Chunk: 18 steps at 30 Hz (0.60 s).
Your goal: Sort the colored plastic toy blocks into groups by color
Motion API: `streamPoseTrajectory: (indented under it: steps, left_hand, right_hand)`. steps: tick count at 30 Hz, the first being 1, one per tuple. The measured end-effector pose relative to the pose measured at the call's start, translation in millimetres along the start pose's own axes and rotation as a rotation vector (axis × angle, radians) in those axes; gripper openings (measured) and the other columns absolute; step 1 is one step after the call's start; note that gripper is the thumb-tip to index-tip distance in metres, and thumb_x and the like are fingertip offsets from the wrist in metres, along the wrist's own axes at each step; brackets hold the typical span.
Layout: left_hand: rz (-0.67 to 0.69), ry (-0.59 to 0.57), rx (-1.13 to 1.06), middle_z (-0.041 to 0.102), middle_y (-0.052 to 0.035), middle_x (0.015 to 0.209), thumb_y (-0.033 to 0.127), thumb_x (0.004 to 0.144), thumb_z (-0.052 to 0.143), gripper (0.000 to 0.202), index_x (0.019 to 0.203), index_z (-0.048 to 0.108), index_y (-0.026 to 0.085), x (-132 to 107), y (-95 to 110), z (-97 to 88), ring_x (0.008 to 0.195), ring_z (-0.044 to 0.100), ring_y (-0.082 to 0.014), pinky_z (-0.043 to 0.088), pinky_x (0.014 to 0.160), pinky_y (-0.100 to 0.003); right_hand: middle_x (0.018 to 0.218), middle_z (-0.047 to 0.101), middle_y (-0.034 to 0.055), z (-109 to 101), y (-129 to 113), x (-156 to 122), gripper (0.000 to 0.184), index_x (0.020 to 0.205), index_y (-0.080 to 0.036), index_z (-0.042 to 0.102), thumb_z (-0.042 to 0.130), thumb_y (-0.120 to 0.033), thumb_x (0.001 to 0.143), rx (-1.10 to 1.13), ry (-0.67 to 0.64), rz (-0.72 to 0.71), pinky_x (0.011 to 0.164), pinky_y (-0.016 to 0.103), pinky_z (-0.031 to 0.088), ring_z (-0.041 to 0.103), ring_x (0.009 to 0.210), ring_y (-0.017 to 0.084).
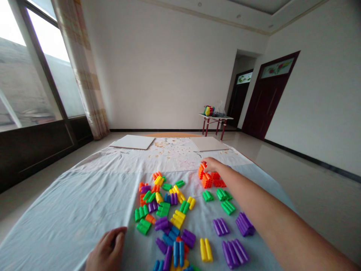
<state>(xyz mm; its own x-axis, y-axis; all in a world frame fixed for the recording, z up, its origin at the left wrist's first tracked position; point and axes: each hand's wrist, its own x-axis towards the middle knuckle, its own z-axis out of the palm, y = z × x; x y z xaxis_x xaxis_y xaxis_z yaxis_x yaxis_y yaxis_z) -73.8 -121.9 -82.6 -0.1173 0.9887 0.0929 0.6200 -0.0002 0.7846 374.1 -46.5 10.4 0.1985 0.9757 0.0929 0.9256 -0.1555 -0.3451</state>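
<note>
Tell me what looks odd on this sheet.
The pale sheet has orange and pink blotches near its far end. The mixed-colour heap of plastic blocks also looks jumbled beside the single-colour groups, such as the orange blocks under the right hand.

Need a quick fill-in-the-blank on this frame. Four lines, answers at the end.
1. The right hand touches a stack of ____ plastic blocks.
2. The left hand rests on the cloth sheet to the ____ of the mixed blocks.
3. Two white boards lie at the ____ end of the cloth sheet.
4. The small table in the background has ____ legs.

Answers: orange; left; far; red
</note>
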Motion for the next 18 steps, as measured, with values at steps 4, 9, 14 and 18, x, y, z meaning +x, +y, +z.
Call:
streamPoseTrajectory:
  steps: [4,9,14,18]
  left_hand:
    - [0.022,0.026,0.008,0.070,-0.0011,0.087,0.056,0.061,0.044,0.040,0.075,0.069,0.028,-1,1,-0.4,0.080,0.064,-0.0239,0.049,0.072,-0.032]
    - [0.040,0.045,0.032,0.070,-0.0016,0.085,0.054,0.063,0.044,0.038,0.076,0.068,0.028,-2,2,0.3,0.075,0.063,-0.0224,0.049,0.069,-0.031]
    - [0.048,0.034,0.032,0.069,-0.0020,0.088,0.053,0.065,0.043,0.040,0.078,0.069,0.026,-3,4,0.4,0.077,0.063,-0.0222,0.048,0.070,-0.031]
    - [0.044,0.039,0.037,0.069,-0.0016,0.088,0.053,0.065,0.042,0.039,0.078,0.069,0.027,-3,3,0.1,0.077,0.063,-0.0220,0.048,0.070,-0.031]
  right_hand:
    - [0.109,0.065,0.0078,4,4,3,0.060,0.114,-0.017,0.063,0.076,-0.012,0.056,0.025,-0.055,0.017,0.078,0.025,0.048,0.063,0.093,0.021]
    - [0.111,0.065,0.0074,5,6,0,0.055,0.115,-0.018,0.062,0.072,-0.010,0.061,0.038,-0.053,0.018,0.084,0.026,0.046,0.061,0.098,0.020]
    - [0.113,0.064,0.0078,3,2,-7,0.050,0.115,-0.018,0.061,0.068,-0.009,0.067,0.012,-0.038,0.009,0.088,0.027,0.044,0.060,0.101,0.020]
    - [0.116,0.061,0.0092,0,-6,-12,0.040,0.114,-0.015,0.059,0.066,-0.014,0.075,-0.035,-0.041,-0.005,0.092,0.037,0.044,0.058,0.104,0.021]
